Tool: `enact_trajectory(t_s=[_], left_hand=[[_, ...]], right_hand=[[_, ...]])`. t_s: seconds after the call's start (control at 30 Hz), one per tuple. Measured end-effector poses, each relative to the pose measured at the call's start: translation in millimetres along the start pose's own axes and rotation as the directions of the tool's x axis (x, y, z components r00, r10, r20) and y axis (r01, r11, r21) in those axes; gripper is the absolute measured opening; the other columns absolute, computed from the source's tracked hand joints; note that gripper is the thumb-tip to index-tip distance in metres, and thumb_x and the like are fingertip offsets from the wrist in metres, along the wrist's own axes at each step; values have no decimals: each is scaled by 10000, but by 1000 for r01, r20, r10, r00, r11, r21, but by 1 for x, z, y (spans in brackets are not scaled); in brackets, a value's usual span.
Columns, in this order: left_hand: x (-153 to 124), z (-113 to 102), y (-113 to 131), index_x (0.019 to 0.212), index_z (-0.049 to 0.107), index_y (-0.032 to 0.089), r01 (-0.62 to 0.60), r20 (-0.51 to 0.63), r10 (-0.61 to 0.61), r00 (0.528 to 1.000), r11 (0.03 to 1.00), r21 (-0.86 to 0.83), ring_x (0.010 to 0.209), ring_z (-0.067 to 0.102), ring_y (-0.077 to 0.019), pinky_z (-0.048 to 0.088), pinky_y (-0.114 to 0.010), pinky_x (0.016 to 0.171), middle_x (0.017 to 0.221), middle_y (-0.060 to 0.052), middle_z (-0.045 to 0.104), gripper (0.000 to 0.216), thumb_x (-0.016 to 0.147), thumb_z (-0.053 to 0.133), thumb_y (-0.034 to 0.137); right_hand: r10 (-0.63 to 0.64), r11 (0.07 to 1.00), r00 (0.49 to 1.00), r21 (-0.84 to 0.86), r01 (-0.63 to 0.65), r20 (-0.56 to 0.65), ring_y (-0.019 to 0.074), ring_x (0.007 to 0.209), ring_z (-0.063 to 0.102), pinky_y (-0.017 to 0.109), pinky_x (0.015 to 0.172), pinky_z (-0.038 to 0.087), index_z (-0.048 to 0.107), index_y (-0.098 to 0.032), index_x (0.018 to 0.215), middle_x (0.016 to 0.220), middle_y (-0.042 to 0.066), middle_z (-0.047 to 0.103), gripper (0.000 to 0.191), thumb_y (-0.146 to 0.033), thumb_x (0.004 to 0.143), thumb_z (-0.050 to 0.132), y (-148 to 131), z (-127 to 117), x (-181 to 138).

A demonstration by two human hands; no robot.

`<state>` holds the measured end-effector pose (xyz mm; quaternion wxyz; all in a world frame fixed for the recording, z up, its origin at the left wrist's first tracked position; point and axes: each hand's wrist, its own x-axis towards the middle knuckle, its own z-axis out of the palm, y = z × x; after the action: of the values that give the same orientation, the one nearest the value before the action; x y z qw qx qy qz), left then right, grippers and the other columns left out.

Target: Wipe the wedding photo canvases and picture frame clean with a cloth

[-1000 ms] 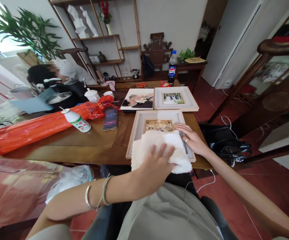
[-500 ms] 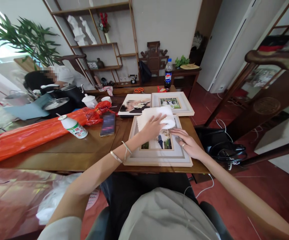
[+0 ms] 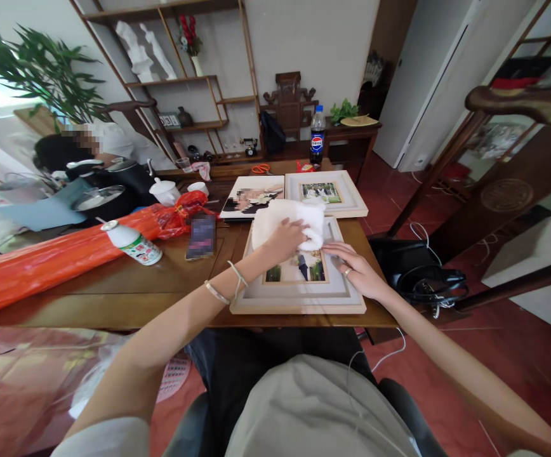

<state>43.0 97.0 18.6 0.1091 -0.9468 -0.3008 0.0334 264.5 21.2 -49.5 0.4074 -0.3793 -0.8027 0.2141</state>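
Note:
A framed photo lies flat on the wooden table in front of me, its pale border wide around the picture. Over its upper part is a folded, fluffy white towel, which hides the top of the photo. My left hand grips the towel, fingers bent over its near side. My right hand rests on the right side of the frame, fingers stretched out toward the towel and holding nothing.
Behind stand a second framed photo and a photo panel, both lying flat. Left are a phone, a white bottle and a long red wrapped bundle. A cola bottle and orange scissors are farther back.
My left hand has moved the towel slightly left across the frame. The right hand stays at the frame's right side. The whole view has shifted a little.

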Motion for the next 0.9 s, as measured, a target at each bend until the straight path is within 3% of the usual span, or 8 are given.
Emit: enact_trajectory(t_s=[0.13, 0.23, 0.37, 0.47, 0.57, 0.67, 0.8, 0.9], left_hand=[[-32, -7, -12, 1119, 637, 151, 150, 72, -151, 986, 988, 24, 1290, 471, -279, 412, -416, 1030, 1421, -130, 482, 372, 786, 541, 15], [-55, -18, 0, 1169, 615, 162, 205, 96, -205, 974, 979, 8, 1151, 587, -262, 489, -348, 923, 1354, -125, 537, 327, 867, 513, 86], [-74, -30, 62, 1174, 615, 200, 105, 75, -102, 992, 994, -34, 1060, 631, -237, 522, -347, 857, 1241, -120, 613, 261, 957, 472, 222], [-79, -30, 119, 1110, 661, 186, -8, -61, 8, 998, 1000, 5, 1237, 526, -289, 477, -423, 960, 1355, -148, 541, 259, 966, 448, 221], [-78, -24, 150, 1231, 608, 118, 19, -151, -10, 988, 998, 62, 1276, 487, -340, 460, -500, 978, 1385, -196, 504, 361, 992, 371, 250], [-77, -20, 142, 1218, 623, 181, 12, -101, -7, 995, 998, 55, 1289, 479, -334, 480, -523, 951, 1401, -173, 497, 352, 993, 354, 217], [-76, -15, 92, 1249, 599, 216, 153, 10, -154, 988, 987, 58, 1294, 479, -313, 477, -525, 961, 1423, -164, 476, 360, 953, 408, 142], [-73, -7, 54, 1292, 565, 192, 284, -7, -285, 959, 957, 61, 1291, 481, -307, 429, -542, 1009, 1406, -174, 491, 388, 941, 415, 128]], right_hand=[[-13, 1000, 1000, 15, 13, 6, 269, 1302, 462, 552, 1102, 342, 585, -298, 1264, 1316, 68, 597, 381, -251, 908, 458, 0, 0, 1], [-16, 1000, 1000, 9, 16, 8, 263, 1316, 448, 559, 1108, 334, 570, -296, 1284, 1328, 69, 588, 405, -221, 900, 466, 1, 1, 0], [-18, 1000, 1000, 4, 18, -9, 266, 1317, 450, 565, 1111, 334, 569, -299, 1286, 1348, 64, 577, 393, -247, 910, 467, 1, 2, -2], [9, 1000, 1000, -7, -9, -21, 272, 1312, 458, 557, 1112, 343, 598, -287, 1260, 1355, 74, 572, 365, -289, 921, 463, 2, 2, -3], [20, 1000, 1000, 0, -20, -17, 265, 1326, 447, 535, 1122, 346, 612, -284, 1254, 1361, 74, 566, 361, -313, 933, 451, 1, 1, -3], [25, 1000, 1000, 8, -25, -13, 260, 1329, 447, 545, 1127, 339, 605, -311, 1265, 1369, 52, 565, 358, -327, 946, 442, -1, 0, -2], [42, 999, 999, 14, -42, 2, 243, 1349, 426, 562, 1143, 307, 562, -336, 1307, 1397, 29, 546, 371, -326, 951, 460, -2, 1, -1], [46, 999, 999, 18, -46, 3, 229, 1355, 419, 557, 1148, 304, 541, -349, 1323, 1411, 13, 532, 378, -320, 957, 453, -1, 2, -1]])
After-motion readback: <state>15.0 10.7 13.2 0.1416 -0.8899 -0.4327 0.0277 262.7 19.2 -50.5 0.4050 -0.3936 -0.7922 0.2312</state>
